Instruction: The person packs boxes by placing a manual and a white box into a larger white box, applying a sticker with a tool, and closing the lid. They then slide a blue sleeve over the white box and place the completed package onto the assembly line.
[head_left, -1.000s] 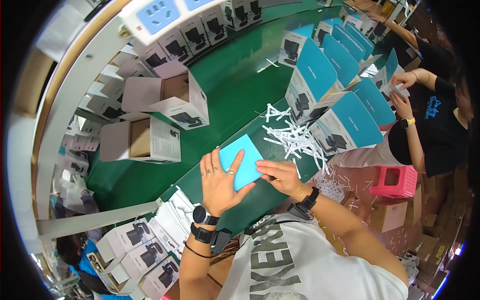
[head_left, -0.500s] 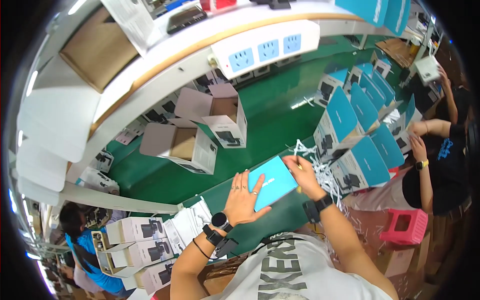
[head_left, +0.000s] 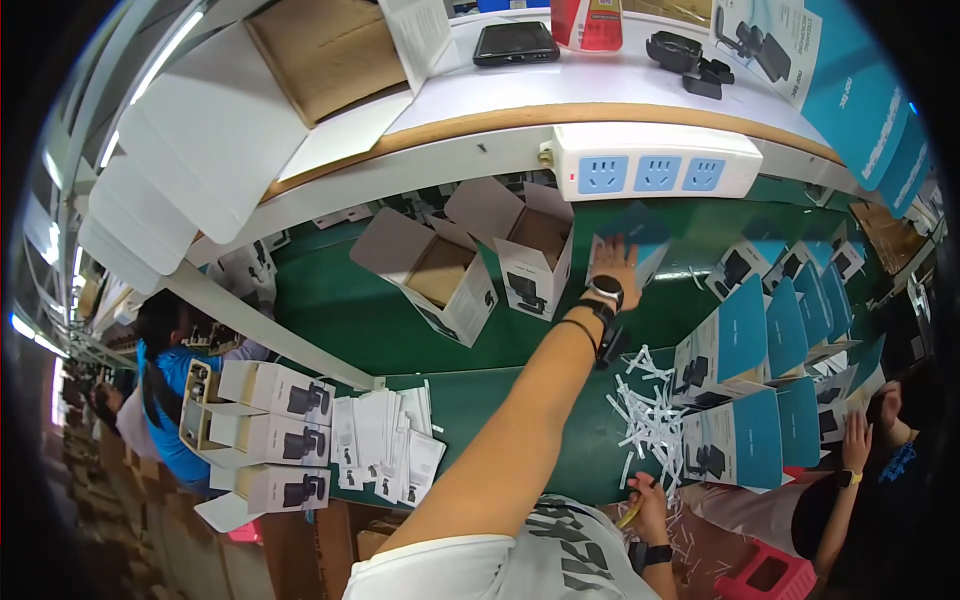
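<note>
My left hand (head_left: 613,272) stretches far forward. Its fingers lie extended against the front of a white box with a teal top (head_left: 637,225), slightly blurred and standing right of two open white cartons (head_left: 535,255). The hand partly covers that box. Close to my body, at the near edge of the green work surface, my right hand (head_left: 650,505) is closed around a thin yellow tool (head_left: 629,515), whose working end I cannot make out. White paper strips (head_left: 645,415) lie heaped just beyond the right hand.
White booklets (head_left: 385,440) and printed boxes (head_left: 290,440) lie at left. Teal-flapped boxes (head_left: 735,420) stand at right, beside a co-worker's hands (head_left: 857,440). A shelf with a power strip (head_left: 655,163) spans the far side. A pink stool (head_left: 768,573) sits lower right.
The teal-topped box has gone from in front of me to the far side, my left hand reaching with it. My right hand has drawn back toward my body, keeping the yellow tool.
</note>
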